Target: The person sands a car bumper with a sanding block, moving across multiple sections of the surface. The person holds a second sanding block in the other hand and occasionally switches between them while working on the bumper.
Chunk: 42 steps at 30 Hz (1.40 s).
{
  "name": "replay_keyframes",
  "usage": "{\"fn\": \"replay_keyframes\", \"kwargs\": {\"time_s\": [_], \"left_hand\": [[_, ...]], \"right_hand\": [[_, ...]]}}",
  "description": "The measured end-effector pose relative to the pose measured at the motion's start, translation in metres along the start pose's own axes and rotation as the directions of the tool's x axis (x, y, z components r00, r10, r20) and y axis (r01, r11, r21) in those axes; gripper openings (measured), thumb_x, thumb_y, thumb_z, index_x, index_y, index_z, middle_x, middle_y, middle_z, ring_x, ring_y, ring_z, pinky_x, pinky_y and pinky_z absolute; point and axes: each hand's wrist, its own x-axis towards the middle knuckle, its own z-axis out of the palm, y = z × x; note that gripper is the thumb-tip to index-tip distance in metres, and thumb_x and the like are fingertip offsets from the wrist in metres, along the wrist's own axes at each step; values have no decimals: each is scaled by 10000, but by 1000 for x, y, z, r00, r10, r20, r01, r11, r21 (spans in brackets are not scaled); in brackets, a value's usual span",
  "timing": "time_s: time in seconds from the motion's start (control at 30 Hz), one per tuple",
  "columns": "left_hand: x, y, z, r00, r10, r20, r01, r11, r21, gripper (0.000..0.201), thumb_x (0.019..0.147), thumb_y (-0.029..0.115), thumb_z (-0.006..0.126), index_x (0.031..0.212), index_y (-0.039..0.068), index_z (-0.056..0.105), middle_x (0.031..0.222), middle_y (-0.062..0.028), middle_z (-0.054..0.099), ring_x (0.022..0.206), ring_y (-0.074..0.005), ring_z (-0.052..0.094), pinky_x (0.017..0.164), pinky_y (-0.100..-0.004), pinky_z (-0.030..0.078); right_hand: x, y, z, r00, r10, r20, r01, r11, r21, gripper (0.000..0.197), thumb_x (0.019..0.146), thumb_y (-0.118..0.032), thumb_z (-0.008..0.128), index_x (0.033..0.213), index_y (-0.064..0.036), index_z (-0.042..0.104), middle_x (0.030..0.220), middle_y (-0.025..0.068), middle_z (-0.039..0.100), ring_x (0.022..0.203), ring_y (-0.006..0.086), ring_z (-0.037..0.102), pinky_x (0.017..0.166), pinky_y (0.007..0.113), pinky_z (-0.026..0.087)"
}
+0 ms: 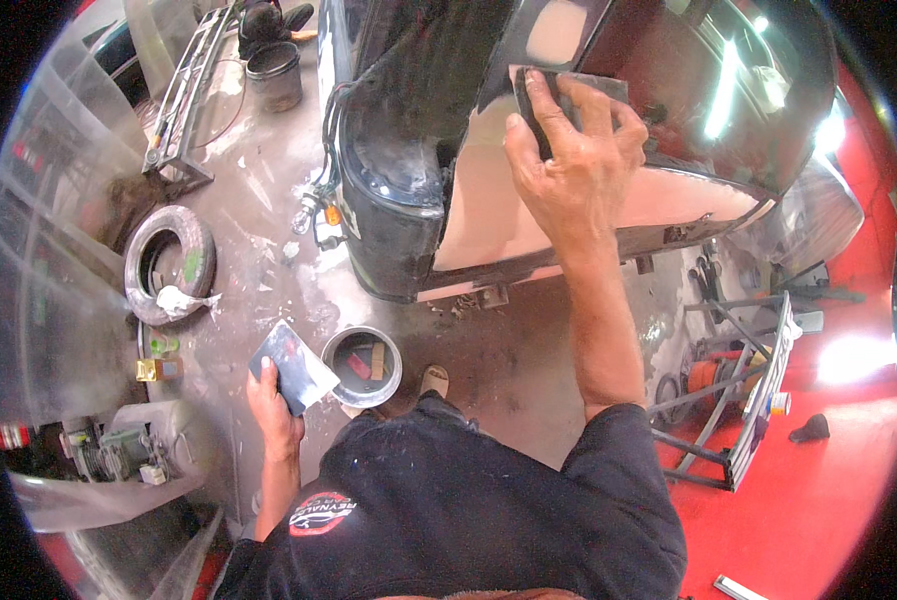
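A black car body corner [394, 235] fills the upper middle, with a wide beige patch of filler or primer [494, 215] along its lower part. On that patch's upper edge, my right hand [581, 165] presses a dark, flat sanding sheet or pad [614, 91], fingers bent over it and partly hiding it. Low on the left, my left hand [272, 405] grips a thin, shiny grey rectangular plate [291, 365] by its edge, away from the car. Just right of the plate stands a round bucket [396, 357] with a reddish piece and a tan piece inside.
A tire [202, 262] lies on the stained floor at left, a white crumpled piece on it. Farther back are a dark bucket [275, 88] and a metal frame [174, 120]. Loose lamp wiring [319, 212] hangs by the car. Another metal frame [734, 400] stands at right.
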Motion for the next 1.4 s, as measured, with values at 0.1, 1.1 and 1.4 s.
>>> {"fn": "replay_keyframes", "kwargs": {"time_s": [0.1, 1.1, 1.4], "left_hand": [[-1, 0, 3, 1000, 3, -6, -3, 1000, 9, 288, 1076, 202, 534, 1279, 5, 583, 1162, -104, 691, 987, -188, 686, 883, -342, 559], [-3, 25, 30, 995, 31, 93, -19, 991, -130, 303, 1073, 182, 534, 1323, 13, 566, 1231, -122, 686, 1095, -219, 682, 962, -364, 546], [-3, 39, 48, 992, 6, 125, 17, 984, -176, 296, 1082, 194, 521, 1322, 28, 569, 1226, -99, 683, 1115, -211, 673, 995, -373, 531]], "right_hand": [[18, 17, -11, 998, 14, -63, -10, 998, 60, 336, 840, -335, 727, 1150, -224, 798, 1196, 9, 673, 1135, 339, 499, 982, 461, 417], [12, -5, -10, 997, -51, -51, 54, 997, 55, 387, 799, -272, 782, 1180, -207, 792, 1193, 9, 690, 1093, 255, 560, 999, 436, 406], [76, 44, -16, 985, -67, -157, 77, 995, 59, 330, 818, -226, 711, 1125, -135, 788, 1152, 62, 694, 1086, 324, 569, 977, 455, 435]]}}
